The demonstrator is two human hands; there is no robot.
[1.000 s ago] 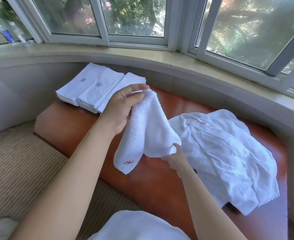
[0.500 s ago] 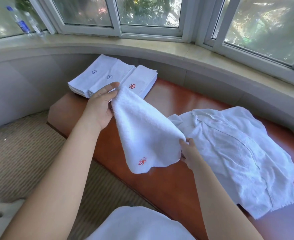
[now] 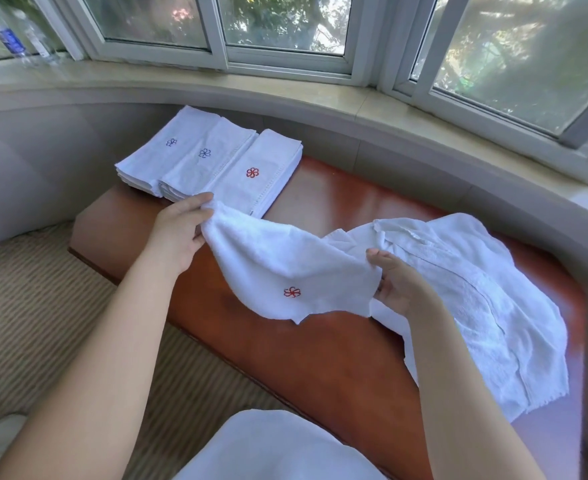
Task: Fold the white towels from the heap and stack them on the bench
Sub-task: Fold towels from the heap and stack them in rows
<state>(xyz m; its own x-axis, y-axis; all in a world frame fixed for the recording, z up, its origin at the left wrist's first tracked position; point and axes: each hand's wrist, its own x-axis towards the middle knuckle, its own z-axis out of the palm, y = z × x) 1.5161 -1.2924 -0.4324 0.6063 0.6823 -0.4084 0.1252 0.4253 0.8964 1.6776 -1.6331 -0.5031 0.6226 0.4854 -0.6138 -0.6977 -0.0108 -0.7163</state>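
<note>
Since a second ago the towel (image 3: pixel 285 268) has opened from a hanging fold to a spread between left hand (image 3: pixel 178 233) at 9 o'clock and right hand (image 3: pixel 394 284) at 3 o'clock, both pinching edges; judged ready for folding.

Brightness: the scene was evenly and brightly lit by daylight.
Source: light was admitted through the windows (image 3: pixel 285 26) at the top and upper right.
Glare: pale sheen was seen on the bench (image 3: pixel 323 202) near the folded stacks (image 3: pixel 216 164); detail in the heap (image 3: pixel 476 306) was partly washed out.
Shadows: soft shade was cast on the bench under the held towel (image 3: pixel 285 271) and beside the forearms.
Distortion: the sill (image 3: pixel 372 109) and window frames were bent into curves by the wide lens.
Focus: the centre was rendered sharp; the bottles (image 3: pixel 11 32) at top left and the white cloth at the bottom edge were slightly soft.
</note>
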